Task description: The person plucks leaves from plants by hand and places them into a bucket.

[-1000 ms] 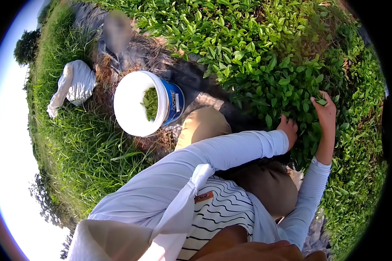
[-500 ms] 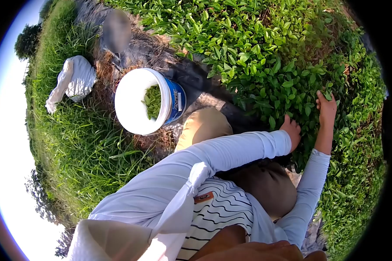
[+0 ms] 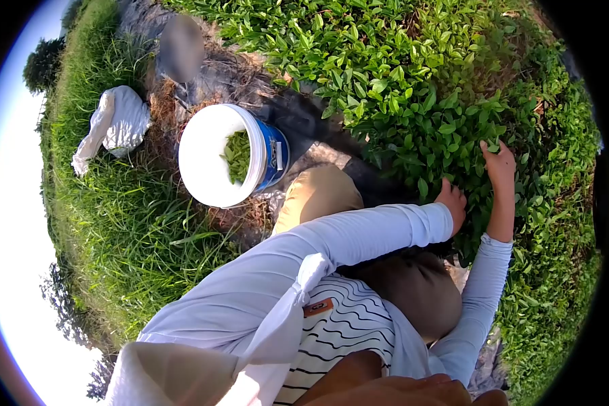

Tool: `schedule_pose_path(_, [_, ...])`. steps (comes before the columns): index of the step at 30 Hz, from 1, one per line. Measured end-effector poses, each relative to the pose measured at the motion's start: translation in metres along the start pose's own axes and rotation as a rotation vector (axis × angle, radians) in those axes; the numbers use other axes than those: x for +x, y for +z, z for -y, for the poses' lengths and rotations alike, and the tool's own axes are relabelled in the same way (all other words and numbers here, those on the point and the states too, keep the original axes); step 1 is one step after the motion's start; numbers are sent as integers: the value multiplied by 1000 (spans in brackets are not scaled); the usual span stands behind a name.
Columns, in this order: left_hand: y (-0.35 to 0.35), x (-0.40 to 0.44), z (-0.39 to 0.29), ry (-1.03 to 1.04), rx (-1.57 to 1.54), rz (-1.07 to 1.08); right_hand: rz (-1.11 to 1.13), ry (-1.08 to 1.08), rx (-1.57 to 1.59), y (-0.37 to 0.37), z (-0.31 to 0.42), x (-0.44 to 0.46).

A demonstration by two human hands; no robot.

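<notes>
My left hand (image 3: 453, 205) rests low at the near edge of the leafy green bush (image 3: 399, 128), its fingers curled down among the leaves. What it holds, if anything, is hidden. Farther right, my right hand (image 3: 500, 166) reaches into the top of the bush. Its thumb and forefinger are apart beside a small leafy shoot (image 3: 492, 143); the other fingers are partly hidden. To the left stands a white and blue bucket (image 3: 256, 159), tilted in this view, with picked green leaves (image 3: 237, 157) inside.
A white sack (image 3: 125, 122) lies on tall grass (image 3: 135, 223) beyond the bucket. Dark ground sheeting (image 3: 304, 122) runs between bucket and bush. My bent knee (image 3: 321, 193) is beside the bucket. More bushes (image 3: 555, 271) spread at the right.
My right hand has shifted slightly left over the bush, and its closed fingers have parted. My left hand and the bucket stay nearly where they were.
</notes>
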State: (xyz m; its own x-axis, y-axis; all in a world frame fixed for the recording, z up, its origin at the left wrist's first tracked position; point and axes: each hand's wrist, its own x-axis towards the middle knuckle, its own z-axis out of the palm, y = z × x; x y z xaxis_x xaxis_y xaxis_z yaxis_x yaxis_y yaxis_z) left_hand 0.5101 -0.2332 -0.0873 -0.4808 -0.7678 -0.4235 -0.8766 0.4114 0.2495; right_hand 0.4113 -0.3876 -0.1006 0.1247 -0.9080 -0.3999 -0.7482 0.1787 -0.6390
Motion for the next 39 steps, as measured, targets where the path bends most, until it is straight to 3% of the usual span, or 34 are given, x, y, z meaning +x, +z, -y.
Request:
schedule_pose_path(2, [2, 0, 0, -1, 5, -4, -86, -210, -355, 17, -10, 23])
schedule_pose_path(6, [3, 1, -1, -2, -2, 8, -108, -244, -589, 22, 13, 9])
schedule_pose_path(9, [2, 1, 5, 3, -20, 5, -253, -538, -303, 20, -8, 2])
schedule_pose_path(13, [1, 2, 0, -14, -25, 5, -6, 39, 480, 4, -31, -11])
schedule_pose_path(16, [6, 3, -1, -13, -43, -33, 74, 58, 1002, -14, -39, -32])
schedule_pose_path(19, [0, -1, -1, 7, 2, -9, 78, 55, 1255, -34, -34, -45])
schedule_pose_path(22, [-3, 2, -1, -8, -33, 12, 117, 24, 1268, -38, -34, -46])
schedule_pose_path(23, [-2, 2, -1, -5, -43, 5, 48, 118, 1269, -39, -32, -47])
schedule_pose_path(25, [-3, 1, 1, 1, -61, -2, 126, 125, 1393, -35, -42, -42])
schedule_pose_path(28, [-29, 2, 8, -6, -155, -5, 136, 116, 1351, -31, -48, -34])
schedule_pose_path(31, [-39, 10, 21, -167, -146, -660, -5, 56, 895, -30, -24, -34])
schedule_pose_path(32, [-41, 10, 25, -226, -124, -673, -83, 32, 740, -25, -23, -26])
schedule_pose_path(35, [-22, 13, 30, -212, -219, -286, -70, -16, 384, -29, 21, -32])
schedule_pose_path(37, [-21, 8, 24, -168, -121, -94, -80, 0, 270, -24, 35, -26])
schedule_pose_path(39, [-17, 6, 20, -170, -91, -51, -140, -16, 175, -12, 31, -16])
